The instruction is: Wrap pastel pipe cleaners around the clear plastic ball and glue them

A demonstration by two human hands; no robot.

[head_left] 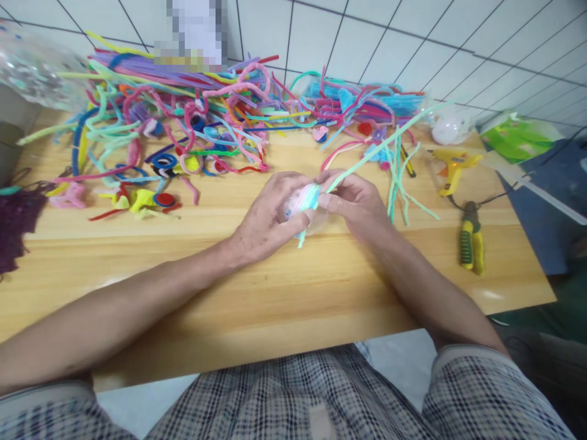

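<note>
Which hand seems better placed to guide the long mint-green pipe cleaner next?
Probably the right hand: it seems to pinch the mint-green pipe cleaner beside the striped piece, while the left hand holds that piece.

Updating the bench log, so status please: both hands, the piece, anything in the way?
Left hand holding pastel-banded clear piece. Right hand pinching long mint strand. Loose mint strands close beside that hand; glue gun farther right.

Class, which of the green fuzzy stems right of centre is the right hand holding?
The long stem slanting up and rightward from the right hand; the other green stems lie loose on the table.
</note>
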